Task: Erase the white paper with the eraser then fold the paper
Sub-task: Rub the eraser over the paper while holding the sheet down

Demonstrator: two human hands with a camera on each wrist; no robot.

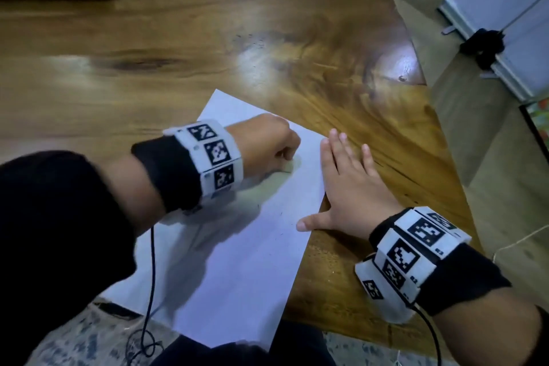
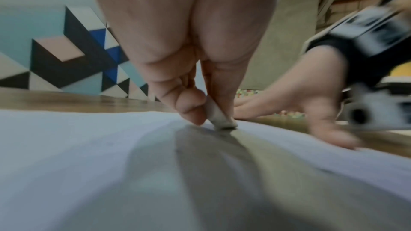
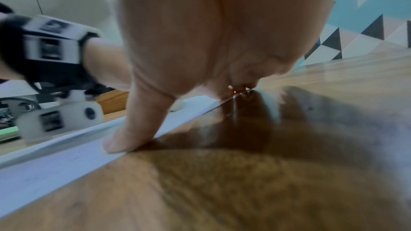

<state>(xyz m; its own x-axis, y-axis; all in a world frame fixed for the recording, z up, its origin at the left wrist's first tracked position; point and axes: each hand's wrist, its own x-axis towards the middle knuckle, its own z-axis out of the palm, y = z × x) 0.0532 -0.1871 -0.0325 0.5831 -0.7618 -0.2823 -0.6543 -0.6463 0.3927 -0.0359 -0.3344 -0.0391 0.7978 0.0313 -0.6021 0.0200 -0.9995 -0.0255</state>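
A white sheet of paper (image 1: 237, 246) lies slanted on the wooden table (image 1: 148, 38), its near end over the table's front edge. My left hand (image 1: 267, 142) is curled over the sheet's upper part and pinches a small white eraser (image 2: 222, 117) between thumb and fingers, its tip pressed on the paper (image 2: 89, 164). My right hand (image 1: 350, 181) lies flat with straight fingers at the sheet's right edge. Its thumb (image 3: 124, 140) presses on the paper (image 3: 55, 161); the fingers rest on the wood. Faint pencil marks show on the sheet.
The table's right edge (image 1: 430, 134) runs diagonally close beside my right hand. A whiteboard stand (image 1: 505, 24) is on the floor beyond it. Cables hang from both wrist cameras over the table's near edge. A patterned wall (image 2: 66, 50) is behind the table.
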